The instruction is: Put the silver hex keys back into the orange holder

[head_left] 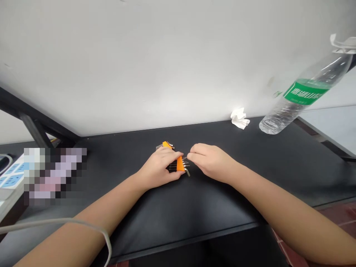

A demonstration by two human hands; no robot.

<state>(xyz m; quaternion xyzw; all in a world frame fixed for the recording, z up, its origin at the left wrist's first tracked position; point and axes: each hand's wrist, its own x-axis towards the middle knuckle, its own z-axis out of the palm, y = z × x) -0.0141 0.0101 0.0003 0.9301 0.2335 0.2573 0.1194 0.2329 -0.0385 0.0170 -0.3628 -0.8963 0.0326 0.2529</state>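
Observation:
My left hand (pixel 158 167) is closed around an orange hex key holder (pixel 180 164), thumb and fingers on its edges. Several metal hex keys (pixel 187 167) pass through it, their bent ends toward the right. Just beyond the knuckles another orange piece (pixel 167 144) shows, also with thin keys through it; my hand hides whether the two pieces join. My right hand (pixel 208 159) is pinched at the upper bent key end beside the holder. Its fingertips cover most of what they grip.
Both hands work over a black table (pixel 211 207) against a pale wall. A tilted-looking clear bottle (pixel 303 92) with a green label and a crumpled white tissue (pixel 239 118) stand at the back right. At left are a power strip (pixel 12 176), a blurred-out patch and a pale cable (pixel 55 221).

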